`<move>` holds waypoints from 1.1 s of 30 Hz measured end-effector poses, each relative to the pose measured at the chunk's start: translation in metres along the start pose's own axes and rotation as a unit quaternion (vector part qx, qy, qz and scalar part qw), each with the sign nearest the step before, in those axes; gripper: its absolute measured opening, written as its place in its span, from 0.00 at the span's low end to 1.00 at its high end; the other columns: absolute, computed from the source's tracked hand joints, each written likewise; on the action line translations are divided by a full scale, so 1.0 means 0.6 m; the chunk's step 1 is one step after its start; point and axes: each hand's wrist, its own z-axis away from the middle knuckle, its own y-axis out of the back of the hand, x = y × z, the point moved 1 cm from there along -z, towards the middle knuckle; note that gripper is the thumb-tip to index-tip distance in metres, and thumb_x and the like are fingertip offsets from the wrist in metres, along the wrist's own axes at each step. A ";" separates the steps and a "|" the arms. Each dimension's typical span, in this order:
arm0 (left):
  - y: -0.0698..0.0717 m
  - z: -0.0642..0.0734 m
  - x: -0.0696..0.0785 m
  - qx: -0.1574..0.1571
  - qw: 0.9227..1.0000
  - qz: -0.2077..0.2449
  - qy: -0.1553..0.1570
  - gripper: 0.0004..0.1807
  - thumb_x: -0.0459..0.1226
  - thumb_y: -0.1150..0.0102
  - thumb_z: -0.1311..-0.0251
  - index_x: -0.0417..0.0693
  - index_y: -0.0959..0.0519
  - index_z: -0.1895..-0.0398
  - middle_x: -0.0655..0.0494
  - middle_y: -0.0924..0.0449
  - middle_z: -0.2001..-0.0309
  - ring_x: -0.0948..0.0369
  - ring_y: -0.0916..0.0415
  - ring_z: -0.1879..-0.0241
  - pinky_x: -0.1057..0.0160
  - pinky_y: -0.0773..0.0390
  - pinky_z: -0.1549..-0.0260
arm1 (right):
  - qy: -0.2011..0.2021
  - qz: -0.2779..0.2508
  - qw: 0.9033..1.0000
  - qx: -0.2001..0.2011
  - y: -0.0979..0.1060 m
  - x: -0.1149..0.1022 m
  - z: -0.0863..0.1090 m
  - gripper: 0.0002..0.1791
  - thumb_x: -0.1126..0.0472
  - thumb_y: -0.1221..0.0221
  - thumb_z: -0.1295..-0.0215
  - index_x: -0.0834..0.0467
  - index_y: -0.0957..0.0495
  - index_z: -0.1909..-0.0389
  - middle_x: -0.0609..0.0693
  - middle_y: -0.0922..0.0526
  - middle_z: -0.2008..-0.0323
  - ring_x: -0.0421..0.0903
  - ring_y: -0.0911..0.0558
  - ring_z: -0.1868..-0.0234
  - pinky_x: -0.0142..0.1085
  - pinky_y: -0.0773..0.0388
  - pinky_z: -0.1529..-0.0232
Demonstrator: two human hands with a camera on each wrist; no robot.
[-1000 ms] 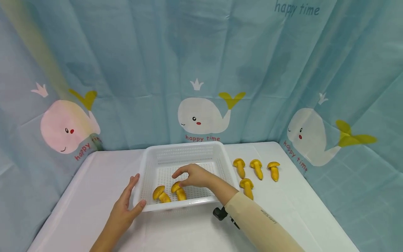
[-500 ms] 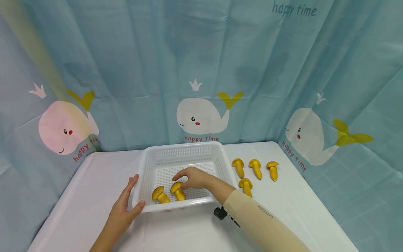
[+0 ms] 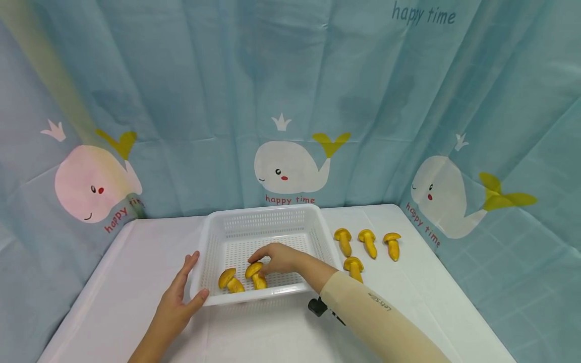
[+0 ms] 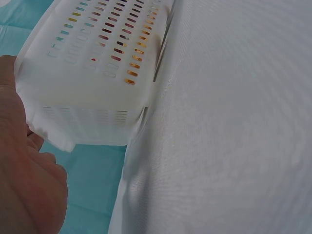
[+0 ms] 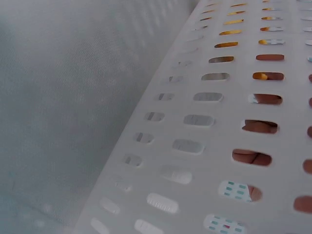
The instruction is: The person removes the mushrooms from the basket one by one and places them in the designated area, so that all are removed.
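A white perforated plastic basket (image 3: 268, 297) stands on the table with two yellow-brown mushrooms in its front left part. My right hand (image 3: 280, 258) reaches down into it and pinches the mushroom (image 3: 254, 269) with the upright stem, index finger at the cap and thumb by the stem. Just left of that one lies the other mushroom (image 3: 230, 280). My left hand (image 3: 174, 300) touches the basket's front left corner with fingers and thumb spread, the thumb at the front rim. The right wrist view shows parts of the right hand only through slots in the basket wall (image 5: 229, 112).
To the right of the basket, several more mushrooms lie on the white tablecloth (image 3: 408, 302): three in a back row, including one (image 3: 392, 246) at the far right, and one (image 3: 353, 268) in front. A blue curtain (image 3: 290, 101) with whale prints surrounds the table.
My right hand has sunk slightly in the basket and its index finger has come down to the mushroom's cap. The left hand stays at the corner.
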 end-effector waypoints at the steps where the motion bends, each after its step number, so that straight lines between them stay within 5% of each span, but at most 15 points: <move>1: 0.000 0.000 -0.001 0.001 1.000 -0.002 -0.003 0.48 0.40 0.32 0.34 0.65 0.49 0.17 0.67 0.54 0.18 0.83 0.67 0.24 0.90 0.57 0.39 | 0.000 0.001 1.000 0.000 0.000 0.000 0.000 0.21 0.58 0.29 0.37 0.43 0.15 0.43 0.34 0.16 0.44 0.38 0.23 0.36 0.42 0.30 0.28; 16: 0.001 0.002 0.002 0.002 1.000 -0.005 0.001 0.48 0.41 0.32 0.35 0.66 0.50 0.17 0.66 0.54 0.18 0.82 0.67 0.23 0.90 0.58 0.40 | -0.002 0.006 1.000 0.017 0.002 0.001 -0.003 0.18 0.59 0.28 0.39 0.45 0.13 0.47 0.36 0.14 0.47 0.38 0.21 0.40 0.41 0.28 0.31; 28: 0.001 0.000 0.002 -0.007 1.000 0.003 0.018 0.48 0.42 0.33 0.34 0.70 0.51 0.18 0.71 0.56 0.18 0.80 0.67 0.22 0.81 0.58 0.31 | 0.001 -0.005 0.997 0.071 0.018 -0.012 0.007 0.19 0.59 0.28 0.40 0.44 0.13 0.48 0.34 0.15 0.49 0.40 0.21 0.40 0.44 0.27 0.31; 33: 0.000 -0.001 0.000 -0.003 1.000 0.003 0.010 0.48 0.40 0.32 0.34 0.69 0.50 0.18 0.69 0.55 0.18 0.80 0.67 0.22 0.86 0.57 0.36 | 0.012 -0.003 0.996 0.085 0.024 -0.017 0.012 0.19 0.58 0.29 0.38 0.43 0.14 0.46 0.34 0.15 0.48 0.42 0.20 0.39 0.43 0.25 0.33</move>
